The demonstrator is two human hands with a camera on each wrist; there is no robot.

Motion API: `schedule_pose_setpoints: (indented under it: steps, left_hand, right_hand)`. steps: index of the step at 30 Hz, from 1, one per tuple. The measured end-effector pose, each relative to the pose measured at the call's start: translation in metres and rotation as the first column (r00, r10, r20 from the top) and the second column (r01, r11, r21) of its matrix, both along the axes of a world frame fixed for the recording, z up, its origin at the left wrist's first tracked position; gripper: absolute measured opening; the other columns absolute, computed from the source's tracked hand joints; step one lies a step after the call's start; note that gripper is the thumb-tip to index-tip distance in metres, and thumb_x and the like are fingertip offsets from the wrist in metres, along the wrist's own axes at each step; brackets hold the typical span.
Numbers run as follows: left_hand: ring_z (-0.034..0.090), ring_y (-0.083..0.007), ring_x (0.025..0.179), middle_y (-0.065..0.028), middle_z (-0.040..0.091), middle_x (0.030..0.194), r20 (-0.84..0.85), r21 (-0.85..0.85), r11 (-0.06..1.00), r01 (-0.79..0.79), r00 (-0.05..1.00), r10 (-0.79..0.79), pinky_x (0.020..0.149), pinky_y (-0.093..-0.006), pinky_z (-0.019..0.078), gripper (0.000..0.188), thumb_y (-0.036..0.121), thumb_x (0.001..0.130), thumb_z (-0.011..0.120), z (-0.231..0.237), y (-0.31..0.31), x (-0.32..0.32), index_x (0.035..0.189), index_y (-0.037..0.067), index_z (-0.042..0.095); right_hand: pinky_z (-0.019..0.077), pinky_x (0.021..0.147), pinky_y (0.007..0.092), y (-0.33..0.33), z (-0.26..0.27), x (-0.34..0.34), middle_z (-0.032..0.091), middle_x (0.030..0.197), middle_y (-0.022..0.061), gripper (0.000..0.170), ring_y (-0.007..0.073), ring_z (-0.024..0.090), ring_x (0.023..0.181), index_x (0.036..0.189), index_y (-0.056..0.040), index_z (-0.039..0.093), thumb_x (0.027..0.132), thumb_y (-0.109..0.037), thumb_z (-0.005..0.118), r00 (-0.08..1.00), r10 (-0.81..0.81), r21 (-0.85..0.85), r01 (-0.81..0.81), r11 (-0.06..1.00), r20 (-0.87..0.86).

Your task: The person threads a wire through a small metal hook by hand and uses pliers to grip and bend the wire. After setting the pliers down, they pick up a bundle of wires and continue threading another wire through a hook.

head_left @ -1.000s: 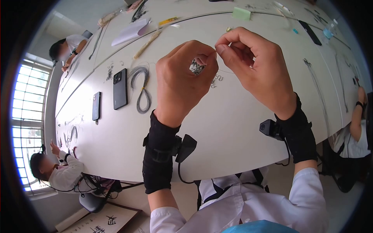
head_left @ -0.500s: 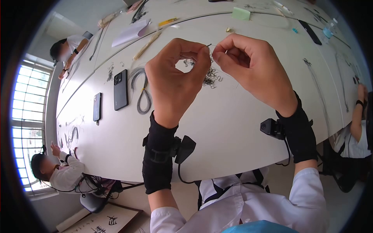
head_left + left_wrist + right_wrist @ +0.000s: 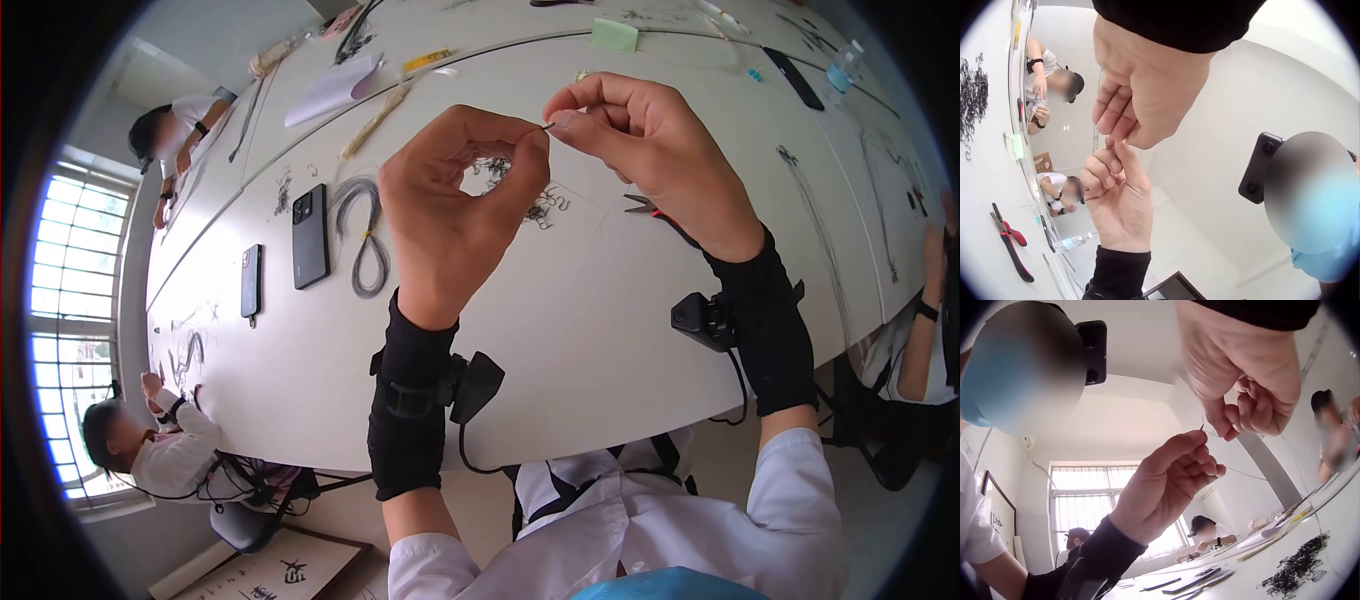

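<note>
Dark metal, probably a hook [image 3: 1202,426], is sitting pinched in the left hand [image 3: 455,205]; the right hand [image 3: 668,150] is pinching thread [image 3: 1246,474], seemingly winding; next is calling for steady tension.

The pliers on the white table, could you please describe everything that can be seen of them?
The pliers have grey, metal-looking jaws and two red-and-black handles that look plastic or rubber. Jaws and handles stand spread apart. They lie on the white table, and nothing visibly grips them. In the head view, the right hand partly hides them.
</note>
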State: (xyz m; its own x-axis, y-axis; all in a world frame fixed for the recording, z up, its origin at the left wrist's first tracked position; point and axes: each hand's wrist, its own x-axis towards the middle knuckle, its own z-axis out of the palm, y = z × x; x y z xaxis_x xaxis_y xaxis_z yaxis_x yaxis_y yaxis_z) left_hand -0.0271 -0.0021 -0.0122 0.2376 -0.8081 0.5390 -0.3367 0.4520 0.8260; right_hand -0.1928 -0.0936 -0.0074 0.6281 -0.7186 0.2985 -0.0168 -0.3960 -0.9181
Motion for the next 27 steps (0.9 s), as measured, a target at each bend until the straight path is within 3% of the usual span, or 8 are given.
schedule_pose_setpoints:
  steps: [4, 7, 13, 22, 27]
  left_hand:
    - [0.068, -0.0117, 0.078, -0.0074, 0.073, 0.083, -0.122, 0.006, 0.995, -0.103, 0.987, 0.103, 0.077, -0.0254, 0.0545, 0.008, -0.001, 0.083, 0.073, -0.001, -0.001, -0.001, 0.088, -0.004, 0.068]
    - [0.069, -0.0116, 0.078, -0.0070, 0.073, 0.082, -0.033, -0.046, 0.975, -0.217, 0.976, 0.216, 0.075, -0.0251, 0.0543, 0.008, -0.001, 0.082, 0.074, -0.002, -0.001, -0.007, 0.087, -0.003, 0.068]
    - [0.068, -0.0109, 0.073, -0.0058, 0.073, 0.080, 0.047, -0.153, 0.963, -0.221, 0.972, 0.230, 0.072, -0.0245, 0.0535, 0.007, 0.000, 0.081, 0.074, -0.010, -0.006, -0.007, 0.086, -0.002, 0.069]
    - [0.069, -0.0158, 0.073, -0.0089, 0.072, 0.082, 0.158, -0.065, 0.987, -0.150, 0.975, 0.159, 0.070, -0.0268, 0.0547, 0.013, 0.000, 0.081, 0.071, -0.006, -0.009, -0.006, 0.094, -0.002, 0.069]
    - [0.070, -0.0171, 0.075, -0.0101, 0.072, 0.083, 0.180, -0.109, 0.985, -0.132, 0.972, 0.150, 0.072, -0.0272, 0.0554, 0.013, 0.000, 0.082, 0.070, -0.006, -0.010, -0.003, 0.095, -0.002, 0.069]
  right_hand:
    - [0.0324, 0.048, 0.0206, 0.018, 0.006, 0.006, 0.059, 0.063, -0.0032, 0.025, 0.0014, 0.045, 0.053, 0.108, -0.0006, 0.065, 0.096, -0.022, 0.065, 1.000, -0.011, 0.081, 0.010, 0.997, 0.014]
    - [0.0281, 0.045, 0.0215, 0.023, 0.006, 0.007, 0.056, 0.059, -0.0041, 0.025, 0.0008, 0.040, 0.050, 0.108, -0.0008, 0.065, 0.096, -0.023, 0.065, 0.998, -0.017, 0.149, 0.009, 0.989, 0.056]
    - [0.0261, 0.043, 0.0216, 0.026, 0.007, 0.009, 0.054, 0.058, -0.0041, 0.024, 0.0002, 0.038, 0.048, 0.104, -0.0017, 0.067, 0.096, -0.024, 0.065, 0.993, -0.086, 0.175, 0.071, 0.982, 0.077]
    - [0.0312, 0.046, 0.0207, 0.016, -0.001, 0.008, 0.059, 0.061, -0.0025, 0.021, 0.0013, 0.042, 0.051, 0.100, -0.0016, 0.067, 0.095, -0.021, 0.065, 0.991, -0.115, 0.115, 0.106, 0.988, 0.071]
    - [0.0317, 0.047, 0.0214, 0.013, -0.007, 0.010, 0.059, 0.061, -0.0019, 0.020, 0.0015, 0.042, 0.051, 0.099, -0.0016, 0.067, 0.095, -0.021, 0.064, 0.993, -0.113, 0.054, 0.110, 0.992, 0.041]
